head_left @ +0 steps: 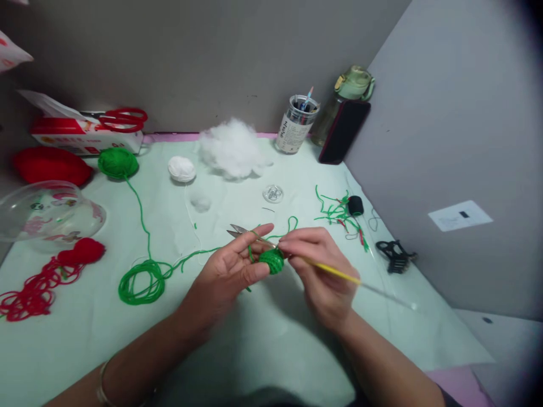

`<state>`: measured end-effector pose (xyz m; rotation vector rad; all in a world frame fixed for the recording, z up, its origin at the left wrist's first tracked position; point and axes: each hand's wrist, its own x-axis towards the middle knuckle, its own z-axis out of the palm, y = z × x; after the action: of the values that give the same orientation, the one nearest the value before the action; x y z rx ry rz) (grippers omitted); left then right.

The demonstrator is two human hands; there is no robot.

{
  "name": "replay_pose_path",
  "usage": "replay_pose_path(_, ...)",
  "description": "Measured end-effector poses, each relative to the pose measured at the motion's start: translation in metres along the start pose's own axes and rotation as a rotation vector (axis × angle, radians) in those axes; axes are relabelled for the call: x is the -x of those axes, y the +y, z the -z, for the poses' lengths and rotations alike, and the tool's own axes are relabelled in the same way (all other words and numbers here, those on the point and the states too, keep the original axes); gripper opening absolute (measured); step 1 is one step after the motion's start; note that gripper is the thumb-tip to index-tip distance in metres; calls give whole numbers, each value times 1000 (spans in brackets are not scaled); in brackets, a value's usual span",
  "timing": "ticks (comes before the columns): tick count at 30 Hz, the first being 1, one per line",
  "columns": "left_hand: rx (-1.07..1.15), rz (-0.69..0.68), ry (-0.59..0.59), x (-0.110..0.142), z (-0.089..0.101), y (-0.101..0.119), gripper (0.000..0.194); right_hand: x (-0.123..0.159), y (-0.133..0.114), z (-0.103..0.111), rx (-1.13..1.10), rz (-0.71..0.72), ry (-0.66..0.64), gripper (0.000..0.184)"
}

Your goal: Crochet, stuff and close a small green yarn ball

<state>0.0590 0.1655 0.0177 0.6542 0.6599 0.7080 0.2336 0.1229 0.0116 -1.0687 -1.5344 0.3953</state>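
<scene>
My left hand pinches a small round green crochet piece between thumb and fingers, with green yarn running over its forefinger. In my right hand is a crochet hook with a yellow handle, its tip hidden at the top of the green piece. Behind my left fingers the pointed blades of scissors stick out on the table. The working yarn trails left to a loose green coil and a green yarn ball.
White stuffing and a white yarn ball lie at the back. Left are a clear bowl, red yarn and a tissue box with red-handled scissors. Right are yarn scraps, a pen jar, a phone and a black claw clip.
</scene>
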Motion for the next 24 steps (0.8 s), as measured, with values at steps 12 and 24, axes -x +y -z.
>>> replay_pose_path(12, -52, -5, -25, -3, 11, 4, 37, -21, 6, 18, -548, -396, 118, 12)
replay_pose_path(24, -94, -24, -32, 1, 6, 6, 20, -13, 9, 15, -471, -315, 37, 14)
